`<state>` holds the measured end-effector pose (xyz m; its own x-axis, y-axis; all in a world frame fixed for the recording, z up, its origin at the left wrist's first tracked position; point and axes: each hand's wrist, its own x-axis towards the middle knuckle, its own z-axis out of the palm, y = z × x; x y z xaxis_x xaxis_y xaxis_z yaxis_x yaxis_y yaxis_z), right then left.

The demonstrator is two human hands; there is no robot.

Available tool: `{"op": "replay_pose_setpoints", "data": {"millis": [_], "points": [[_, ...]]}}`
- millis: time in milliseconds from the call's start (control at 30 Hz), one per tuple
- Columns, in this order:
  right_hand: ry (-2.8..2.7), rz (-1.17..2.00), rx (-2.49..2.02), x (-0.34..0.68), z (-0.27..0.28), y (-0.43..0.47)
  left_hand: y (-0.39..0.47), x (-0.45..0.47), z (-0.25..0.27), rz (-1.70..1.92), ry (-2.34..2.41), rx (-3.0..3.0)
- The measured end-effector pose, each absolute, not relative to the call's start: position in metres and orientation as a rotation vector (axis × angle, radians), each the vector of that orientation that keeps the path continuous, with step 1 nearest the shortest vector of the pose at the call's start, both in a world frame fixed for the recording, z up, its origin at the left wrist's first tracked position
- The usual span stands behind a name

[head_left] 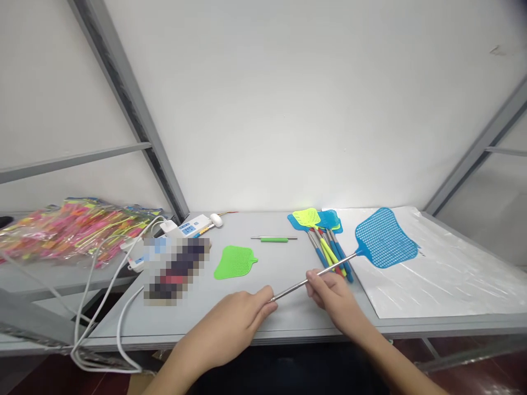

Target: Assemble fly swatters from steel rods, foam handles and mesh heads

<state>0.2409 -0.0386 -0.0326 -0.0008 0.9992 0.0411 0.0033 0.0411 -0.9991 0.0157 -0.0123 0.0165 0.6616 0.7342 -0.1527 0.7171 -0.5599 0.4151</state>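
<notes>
Both hands are on one fly swatter with a blue mesh head [385, 240] and a thin metal rod. My left hand [241, 321] is wrapped round its near end, hiding the grip. Further up the rod, my right hand [330, 296] pinches the metal between thumb and fingers. The blue head is raised to the right, over a white sheet. On the tabletop left of the rod lies a loose green swatter head [234, 262]. Behind it rests a metal rod with a green grip [274, 240], apart from that head.
A pile of swatters [325, 236] with blue, yellow and red parts lies beyond my right hand. White plastic sheeting [444, 274] covers the right side. At left are power strips [193, 226], white cables [119, 329], a blurred patch and bagged colourful items [78, 225]. Metal posts frame the table.
</notes>
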Motion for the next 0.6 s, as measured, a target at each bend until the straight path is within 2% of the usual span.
{"op": "replay_pose_setpoints", "data": {"millis": [200, 300, 533, 600], "points": [[-0.782, 0.86, -1.101, 0.303, -0.015, -0.029, 0.002, -0.029, 0.028, 0.025, 1.207, 2.337], [-0.702, 0.799, -1.047, 0.31, -0.015, -0.029, 0.001, -0.036, 0.029, 0.024, 1.213, 2.31], [-1.009, 1.148, -1.141, 0.245, -0.037, -0.036, -0.009, -0.001, 0.02, 0.045, 1.142, 2.348], [-1.133, 1.13, -1.181, 0.24, -0.037, -0.039, -0.005, 0.0, 0.018, 0.041, 1.107, 2.334]]}}
